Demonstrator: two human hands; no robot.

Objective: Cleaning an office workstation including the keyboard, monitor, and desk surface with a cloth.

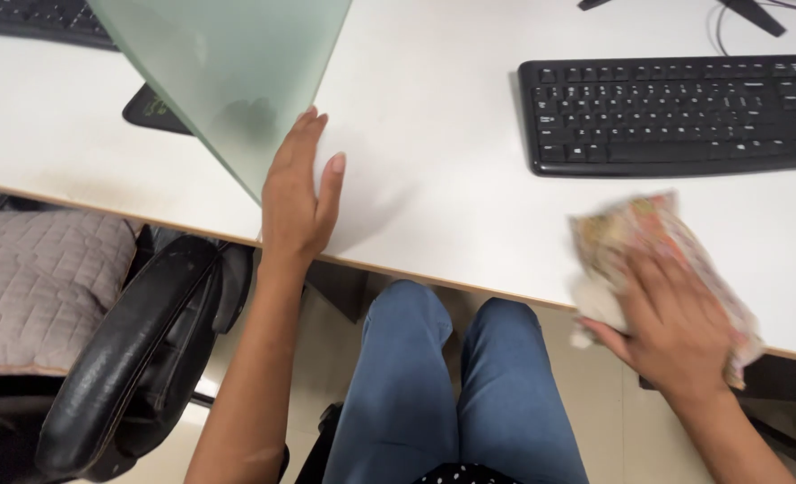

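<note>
My left hand (298, 195) rests flat against the edge of a frosted glass divider panel (223, 67) that stands on the white desk (443, 188); its fingers are together and extended, holding nothing. My right hand (676, 323) presses down on a patterned cloth (658, 251) near the desk's front edge at the right. The cloth and this hand are blurred. My legs in blue jeans (452, 385) show under the desk.
A black keyboard (676, 112) lies at the back right of the desk, with cables behind it. Another keyboard (35, 20) and a dark mouse pad (151, 109) sit beyond the divider. A black chair with a quilted cushion (44, 278) stands at the left.
</note>
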